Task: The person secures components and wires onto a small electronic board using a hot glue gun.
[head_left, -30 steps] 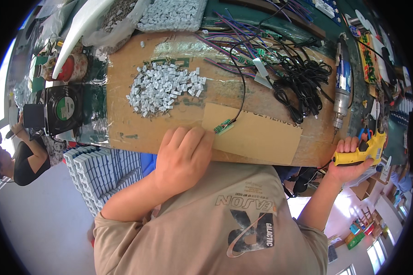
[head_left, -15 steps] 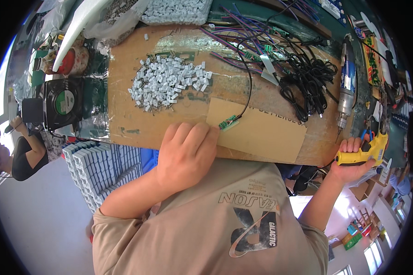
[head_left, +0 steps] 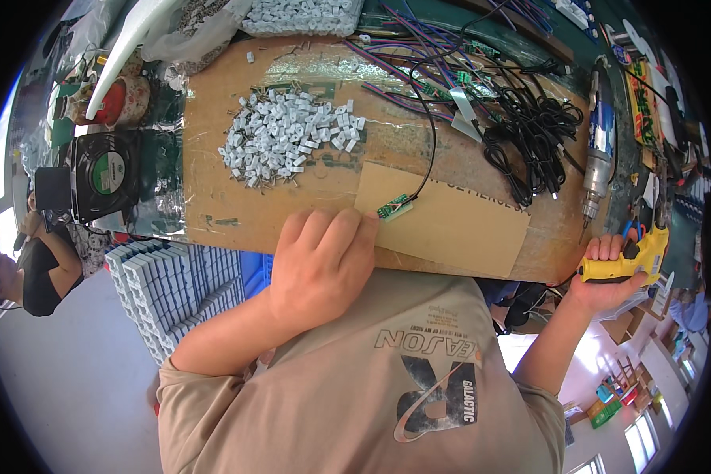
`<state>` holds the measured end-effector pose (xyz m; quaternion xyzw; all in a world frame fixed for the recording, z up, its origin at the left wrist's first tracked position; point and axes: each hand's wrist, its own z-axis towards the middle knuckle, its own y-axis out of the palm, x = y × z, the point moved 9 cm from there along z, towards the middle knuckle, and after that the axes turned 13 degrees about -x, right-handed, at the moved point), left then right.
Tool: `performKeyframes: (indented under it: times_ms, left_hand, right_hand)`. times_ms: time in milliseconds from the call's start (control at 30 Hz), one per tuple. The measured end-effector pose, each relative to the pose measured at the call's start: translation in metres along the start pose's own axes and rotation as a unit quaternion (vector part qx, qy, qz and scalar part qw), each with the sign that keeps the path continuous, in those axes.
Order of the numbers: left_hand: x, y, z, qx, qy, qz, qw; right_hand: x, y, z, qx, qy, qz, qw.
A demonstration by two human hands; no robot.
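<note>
My left hand (head_left: 324,265) is closed at the near edge of the bench, its fingers curled and its thumb hidden underneath. At its index fingertip it grips the end of a small green circuit board (head_left: 393,207), which has a black cable (head_left: 433,142) running from it. The board lies over a flat piece of brown cardboard (head_left: 458,229). Off to the right, my right hand (head_left: 604,272) is wrapped round the handle of a yellow and black glue gun (head_left: 650,254), held beyond the bench's right corner.
White plastic clips (head_left: 288,134) with nails lie heaped on the bench (head_left: 237,213). Coiled black cables (head_left: 533,142) and a blue electric screwdriver (head_left: 600,134) lie right. A black fan (head_left: 107,175) stands left, near stacked white parts (head_left: 174,292). Another person (head_left: 47,265) works at far left.
Both hands, the circuit board and the glue gun stay almost where they were. The whole view has shifted very slightly. The person at far left has moved an arm a little.
</note>
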<state>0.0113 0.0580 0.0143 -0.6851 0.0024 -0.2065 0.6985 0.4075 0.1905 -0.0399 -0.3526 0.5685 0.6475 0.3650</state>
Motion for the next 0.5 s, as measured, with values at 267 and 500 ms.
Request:
performKeyframes:
  times_ms: [267,500]
  left_hand:
    - [0.006,-0.004,0.006,0.018,0.009,0.017,1.000]
    - [-0.001,0.002,0.009,-0.041,-0.018,-0.024,0.999]
  right_hand:
    - [-0.002,-0.001,0.006,0.000,-0.007,-0.009,1.000]
    - [0.003,-0.004,-0.007,0.031,0.022,0.110,0.993]
